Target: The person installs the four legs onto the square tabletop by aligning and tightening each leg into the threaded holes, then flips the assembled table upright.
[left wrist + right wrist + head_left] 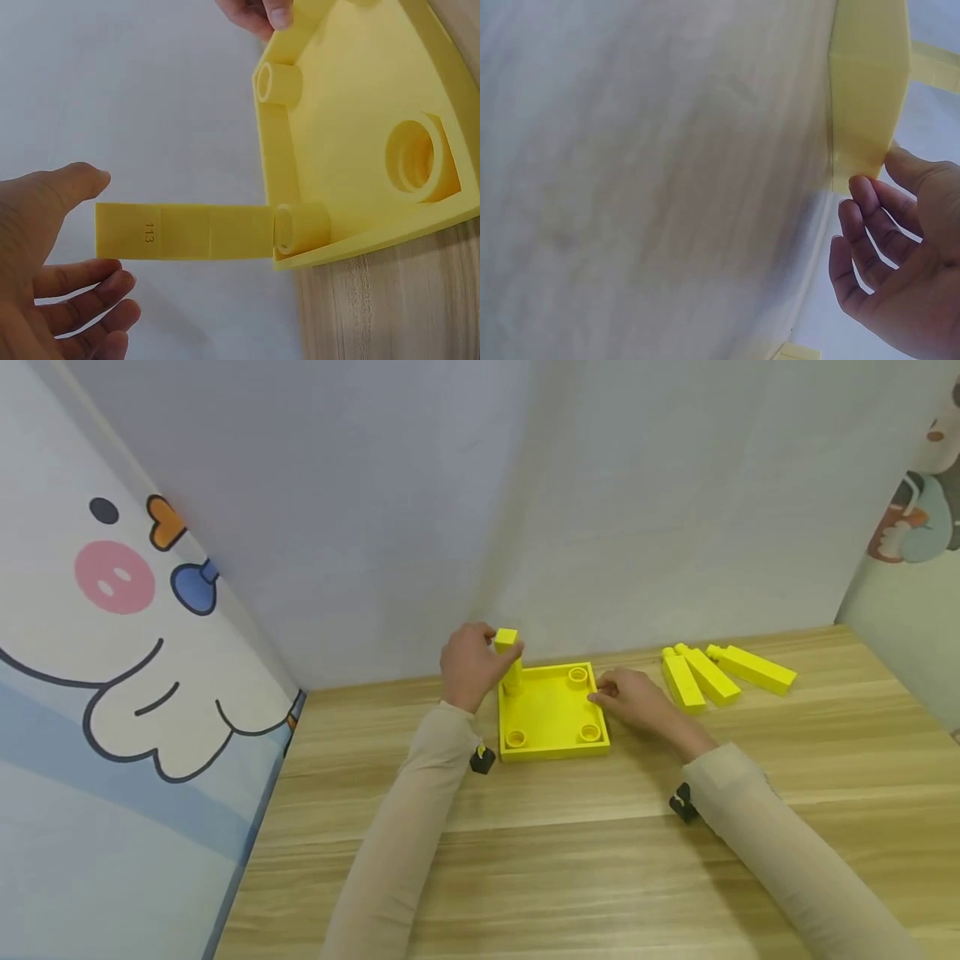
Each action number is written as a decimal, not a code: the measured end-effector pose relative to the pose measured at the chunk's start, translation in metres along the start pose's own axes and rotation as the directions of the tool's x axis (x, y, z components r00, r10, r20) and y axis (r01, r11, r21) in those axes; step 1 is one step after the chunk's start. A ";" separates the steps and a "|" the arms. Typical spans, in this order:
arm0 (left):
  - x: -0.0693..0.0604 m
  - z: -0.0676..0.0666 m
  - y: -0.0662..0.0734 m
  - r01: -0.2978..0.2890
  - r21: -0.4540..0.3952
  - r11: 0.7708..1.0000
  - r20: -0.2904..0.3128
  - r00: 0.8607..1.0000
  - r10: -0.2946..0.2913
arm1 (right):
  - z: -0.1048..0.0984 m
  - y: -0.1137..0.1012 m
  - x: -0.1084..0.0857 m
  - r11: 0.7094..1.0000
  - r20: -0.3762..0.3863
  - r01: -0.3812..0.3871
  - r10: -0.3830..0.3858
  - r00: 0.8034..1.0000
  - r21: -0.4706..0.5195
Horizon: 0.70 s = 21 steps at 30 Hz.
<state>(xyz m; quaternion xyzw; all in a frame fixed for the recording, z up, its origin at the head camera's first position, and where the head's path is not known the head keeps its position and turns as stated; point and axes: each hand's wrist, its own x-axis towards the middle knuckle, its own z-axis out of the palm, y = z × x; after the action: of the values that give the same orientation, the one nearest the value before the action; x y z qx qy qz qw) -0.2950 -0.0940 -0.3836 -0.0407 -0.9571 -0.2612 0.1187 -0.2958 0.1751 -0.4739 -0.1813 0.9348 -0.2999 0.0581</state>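
A square yellow tray [551, 714] with raised walls and round corner sockets lies on the table. At its back-left corner a yellow block leg [507, 637] stands upright, its end meeting the socket; "113" is marked on the leg [184, 231] in the left wrist view. My left hand [468, 668] is around the leg's top, the fingers touching one side and the thumb [94, 178] lifted off it. With thumb and index finger my right hand [637, 697] pinches the tray's right wall, near a corner of the tray [866, 105] in the right wrist view.
Several yellow legs with knobbed ends, including one [752, 669] angled outward, lie right of the tray near the table's back edge. A pale curtain [600, 510] hangs behind, and a cartoon-printed cloth [60, 610] stands at the left.
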 end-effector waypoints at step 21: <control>0.013 -0.004 -0.005 -0.092 0.071 0.993 0.140 0.987 0.081 | -0.001 -0.002 0.000 1.000 0.000 0.002 -0.002 1.000 0.020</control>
<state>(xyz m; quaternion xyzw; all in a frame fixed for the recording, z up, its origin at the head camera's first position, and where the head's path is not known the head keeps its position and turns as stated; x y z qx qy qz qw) -0.3076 -0.1004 -0.3797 -0.0954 -0.9697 -0.2150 0.0658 -0.2957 0.1737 -0.4714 -0.1816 0.9316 -0.3093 0.0596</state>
